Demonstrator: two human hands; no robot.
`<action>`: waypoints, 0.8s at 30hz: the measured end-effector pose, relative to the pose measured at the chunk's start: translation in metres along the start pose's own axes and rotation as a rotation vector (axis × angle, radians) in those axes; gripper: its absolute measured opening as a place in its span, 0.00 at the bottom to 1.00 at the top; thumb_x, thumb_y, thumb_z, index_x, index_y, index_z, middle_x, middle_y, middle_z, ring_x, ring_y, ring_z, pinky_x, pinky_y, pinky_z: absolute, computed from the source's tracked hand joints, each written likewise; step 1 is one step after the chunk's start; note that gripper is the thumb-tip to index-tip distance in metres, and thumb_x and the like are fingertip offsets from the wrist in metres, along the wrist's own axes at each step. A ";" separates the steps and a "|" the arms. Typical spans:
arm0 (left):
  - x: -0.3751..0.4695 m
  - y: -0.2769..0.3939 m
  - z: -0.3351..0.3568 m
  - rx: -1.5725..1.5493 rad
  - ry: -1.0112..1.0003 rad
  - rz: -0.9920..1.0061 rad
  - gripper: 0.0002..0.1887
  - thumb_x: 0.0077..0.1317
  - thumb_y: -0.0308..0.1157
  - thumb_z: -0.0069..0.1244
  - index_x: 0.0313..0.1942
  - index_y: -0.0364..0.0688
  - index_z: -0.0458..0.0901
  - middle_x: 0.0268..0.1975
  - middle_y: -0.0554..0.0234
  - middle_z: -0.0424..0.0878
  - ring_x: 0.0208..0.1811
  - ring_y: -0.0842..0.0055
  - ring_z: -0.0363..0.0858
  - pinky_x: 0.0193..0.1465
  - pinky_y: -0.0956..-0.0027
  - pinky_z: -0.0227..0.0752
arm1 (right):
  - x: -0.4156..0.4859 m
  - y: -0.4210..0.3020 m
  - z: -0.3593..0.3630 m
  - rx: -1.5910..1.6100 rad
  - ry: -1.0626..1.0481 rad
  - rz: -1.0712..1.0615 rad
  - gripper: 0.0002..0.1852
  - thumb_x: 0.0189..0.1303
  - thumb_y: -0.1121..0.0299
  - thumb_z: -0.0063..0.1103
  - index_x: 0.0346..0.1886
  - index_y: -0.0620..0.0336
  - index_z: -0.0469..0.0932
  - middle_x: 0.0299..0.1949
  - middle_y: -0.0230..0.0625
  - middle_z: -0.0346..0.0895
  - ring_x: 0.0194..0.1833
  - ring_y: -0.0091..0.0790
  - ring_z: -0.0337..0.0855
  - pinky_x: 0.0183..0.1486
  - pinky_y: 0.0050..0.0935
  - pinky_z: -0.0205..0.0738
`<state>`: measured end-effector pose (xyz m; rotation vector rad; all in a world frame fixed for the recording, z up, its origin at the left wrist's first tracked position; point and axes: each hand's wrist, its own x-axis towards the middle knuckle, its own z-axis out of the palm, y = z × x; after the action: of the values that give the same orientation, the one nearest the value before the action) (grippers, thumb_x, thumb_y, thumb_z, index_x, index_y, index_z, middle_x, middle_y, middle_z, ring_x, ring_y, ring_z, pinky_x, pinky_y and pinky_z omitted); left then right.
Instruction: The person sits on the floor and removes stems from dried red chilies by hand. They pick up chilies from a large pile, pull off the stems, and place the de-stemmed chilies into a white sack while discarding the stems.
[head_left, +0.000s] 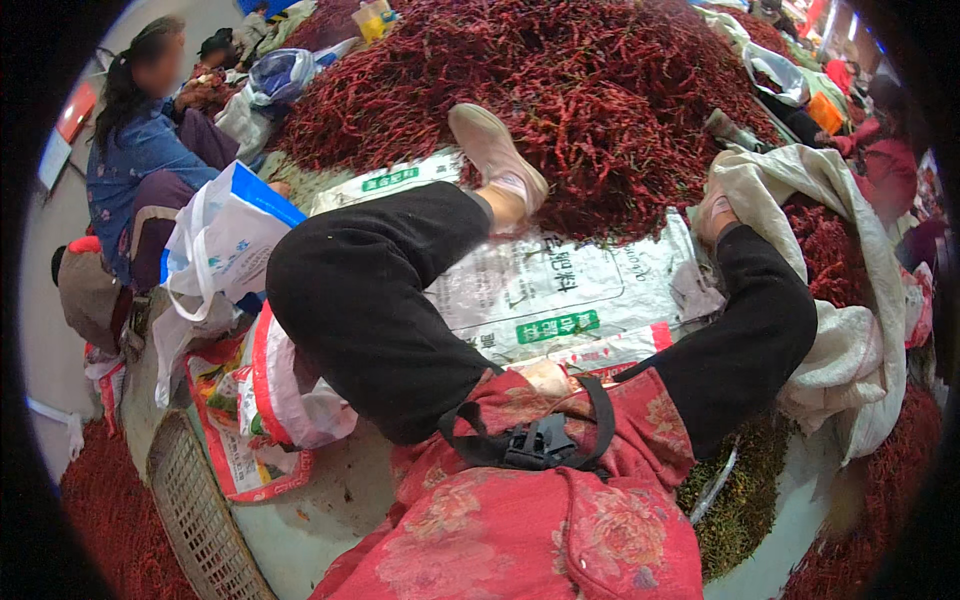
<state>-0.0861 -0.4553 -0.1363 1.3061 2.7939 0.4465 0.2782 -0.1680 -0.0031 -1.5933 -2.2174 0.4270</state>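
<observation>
Neither of my hands is in view. Before me rises a large heap of dried red chili peppers (600, 112), with green-brown stems mixed in. Its near edge spills onto a white woven plastic sack (517, 292) that lies flat between my bent legs and bears printed writing. My left shoe (491, 142) rests against the chilies. At my right foot, an off-white woven sack (847, 360) gapes around more red chilies (825, 247).
A person in a blue jacket (142, 157) sits at left, near a white carrier bag (225, 232). Below are a red-and-white printed sack (240, 420) and a plastic basket (199, 517). Stem scraps (739, 502) lie by my right thigh. Someone in red (885, 165) sits at right.
</observation>
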 end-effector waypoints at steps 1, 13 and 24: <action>-0.001 -0.002 -0.002 0.004 0.003 -0.010 0.26 0.66 0.39 0.41 0.59 0.32 0.66 0.60 0.46 0.68 0.63 0.57 0.64 0.65 0.57 0.56 | 0.021 -0.004 -0.001 -0.005 -0.003 -0.013 0.19 0.62 0.64 0.47 0.52 0.67 0.70 0.52 0.47 0.67 0.54 0.45 0.65 0.55 0.43 0.59; 0.009 0.003 -0.017 -0.018 -0.048 -0.040 0.28 0.66 0.42 0.42 0.61 0.33 0.64 0.62 0.46 0.66 0.66 0.56 0.61 0.66 0.55 0.54 | 0.187 -0.016 -0.001 -0.148 -0.154 0.007 0.16 0.63 0.65 0.47 0.48 0.68 0.72 0.45 0.44 0.69 0.47 0.41 0.67 0.50 0.39 0.62; 0.021 0.031 -0.007 -0.073 0.070 -0.033 0.33 0.60 0.37 0.48 0.63 0.33 0.59 0.64 0.40 0.61 0.67 0.50 0.57 0.68 0.51 0.48 | 0.171 -0.008 -0.018 -0.182 -0.157 0.027 0.14 0.64 0.67 0.48 0.44 0.68 0.74 0.39 0.42 0.71 0.41 0.37 0.69 0.46 0.36 0.64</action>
<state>-0.0772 -0.4221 -0.1194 1.2526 2.8210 0.5972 0.2310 -0.0081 0.0380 -1.7375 -2.4150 0.3787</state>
